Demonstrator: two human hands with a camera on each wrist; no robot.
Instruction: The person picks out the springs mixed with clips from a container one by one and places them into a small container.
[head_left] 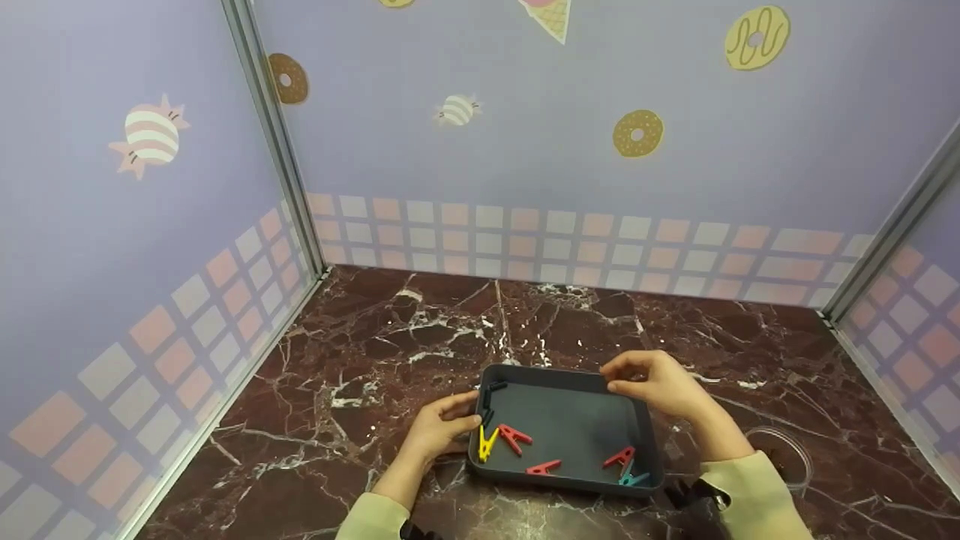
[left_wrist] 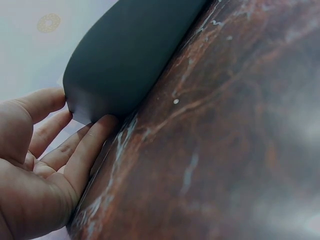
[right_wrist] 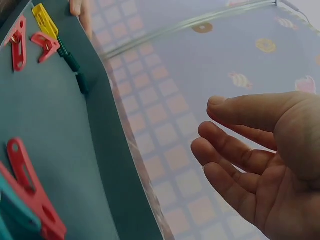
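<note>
A dark grey rectangular tray [head_left: 562,420] stands on the marbled tabletop. My left hand [head_left: 442,427] holds its left side, with the thumb at the rim and the other fingers against the outer wall; the left wrist view shows the fingertips at the tray's corner. My right hand [head_left: 656,382], loosely bent and holding nothing, is at the far right corner. In the tray lie a yellow clothespin [head_left: 487,444], a red clothespin [head_left: 514,438] beside it, another red clothespin [head_left: 543,468] by the near wall, and a third red clothespin [head_left: 619,457] near a teal clothespin [head_left: 632,476].
Small black pieces [head_left: 490,394] lie along the tray's left wall. A round clear container [head_left: 802,454] stands right of the tray, partly behind the right forearm. Patterned panels [head_left: 525,165] enclose the marbled tabletop [head_left: 300,420] at the back and sides.
</note>
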